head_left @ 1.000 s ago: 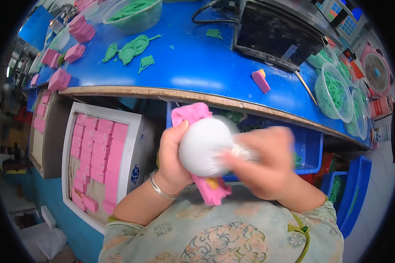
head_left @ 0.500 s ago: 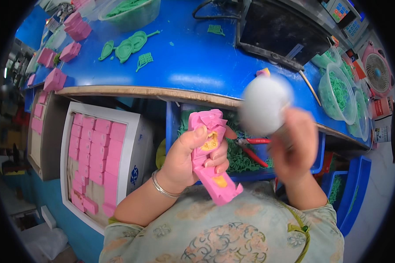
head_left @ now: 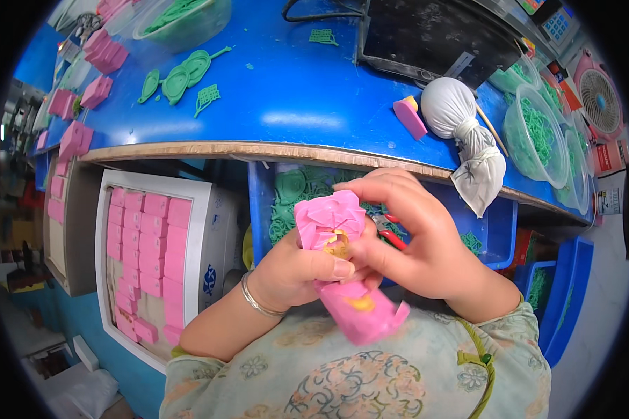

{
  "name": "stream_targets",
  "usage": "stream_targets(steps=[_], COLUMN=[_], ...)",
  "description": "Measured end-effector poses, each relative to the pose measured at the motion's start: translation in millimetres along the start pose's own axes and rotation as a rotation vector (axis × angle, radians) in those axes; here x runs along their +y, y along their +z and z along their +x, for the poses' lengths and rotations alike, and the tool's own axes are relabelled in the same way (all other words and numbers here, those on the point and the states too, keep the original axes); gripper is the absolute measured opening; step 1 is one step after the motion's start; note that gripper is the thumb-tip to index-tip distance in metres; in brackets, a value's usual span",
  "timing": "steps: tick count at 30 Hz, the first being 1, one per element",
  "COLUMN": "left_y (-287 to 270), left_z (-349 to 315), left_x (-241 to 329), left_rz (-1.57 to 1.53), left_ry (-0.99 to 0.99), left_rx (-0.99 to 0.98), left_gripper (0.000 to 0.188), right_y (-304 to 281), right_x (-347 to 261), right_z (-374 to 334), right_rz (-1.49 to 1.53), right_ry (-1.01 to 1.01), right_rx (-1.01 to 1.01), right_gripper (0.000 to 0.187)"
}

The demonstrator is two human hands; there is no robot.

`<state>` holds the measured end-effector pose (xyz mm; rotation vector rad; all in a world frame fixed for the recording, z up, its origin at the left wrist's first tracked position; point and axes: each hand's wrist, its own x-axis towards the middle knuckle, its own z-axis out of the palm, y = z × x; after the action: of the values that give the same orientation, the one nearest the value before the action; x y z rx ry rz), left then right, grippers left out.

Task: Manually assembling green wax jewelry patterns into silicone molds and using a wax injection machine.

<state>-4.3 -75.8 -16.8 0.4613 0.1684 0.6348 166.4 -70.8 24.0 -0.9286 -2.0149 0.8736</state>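
My left hand (head_left: 290, 271) is closed round a pink rubber mould (head_left: 326, 211), its thumb across the front. A yellowish hollow shows in the mould's split upper part. Its lower part hangs folded down below my fist, with another yellow patch on it. My right hand (head_left: 419, 244) grips the mould from the right, fingers at the top corner and thumb at the yellow hollow. On the blue tabletop, beyond my right hand, lies a round white cloth pouch (head_left: 449, 108), its tied tail over the edge. A small pink and yellow mould piece (head_left: 410, 117) rests beside it.
Below the table edge, a blue drawer (head_left: 262, 209) holds green scraps and red-handled pliers (head_left: 393, 239). A white box (head_left: 197, 244) of pink moulds stands at left. Green castings (head_left: 178, 75), clear tubs (head_left: 531, 160) and a black machine (head_left: 433, 35) sit on the table.
My right hand has let go of the white pouch, which now lies on the tabletop, and has come to the mould. The mould's lower part has swung slightly right.
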Motion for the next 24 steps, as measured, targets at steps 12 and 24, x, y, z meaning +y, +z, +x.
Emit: stream_targets(steps=[12, 24], left_y=[9, 7], left_z=[-16, -17], left_x=[-3, 3], left_rz=[0.587, 0.974], left_ry=[0.498, 0.251], left_rx=[0.430, 0.596], left_gripper=[0.027, 0.039], right_y=[6, -10], right_x=[1, 4], right_z=[-7, 1], right_rz=[0.193, -0.468], right_ry=[0.065, 0.037], right_rx=[0.117, 0.328], right_gripper=[0.027, 0.026])
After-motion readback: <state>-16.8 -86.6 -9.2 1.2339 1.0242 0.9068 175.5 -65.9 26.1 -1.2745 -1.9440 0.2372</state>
